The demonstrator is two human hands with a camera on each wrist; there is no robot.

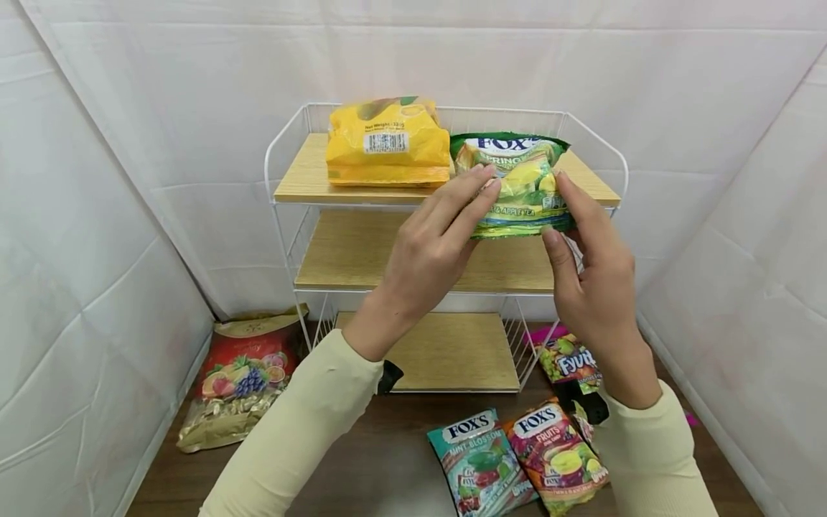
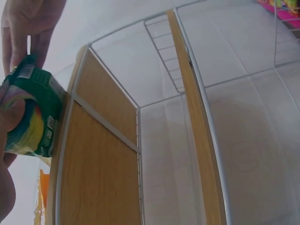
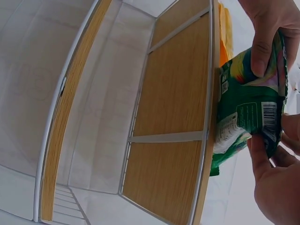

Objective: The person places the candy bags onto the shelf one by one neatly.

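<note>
A green FOX'S candy bag (image 1: 517, 205), printed with "Apple Tea", is at the right front of the top wooden shelf (image 1: 304, 169). My left hand (image 1: 429, 248) grips its left side, fingers across the front and thumb under the bottom, as the right wrist view shows. On the right side, my right hand (image 1: 597, 276) pinches the lower corner between thumb and fingers. The bag's lower end sticks out past the shelf's front edge. Beside it on the same shelf sits a yellow candy bag (image 1: 388, 147) with a barcode label.
The white wire rack (image 1: 268, 161) has a middle shelf (image 1: 349, 251) and a bottom shelf (image 1: 452, 352). A red and gold candy bag (image 1: 242, 380) leans at left. On the dark table lie a teal FOX'S bag (image 1: 481, 467), a FOX'S Fruits bag (image 1: 558, 456) and a Fyvit-like bag (image 1: 571, 362).
</note>
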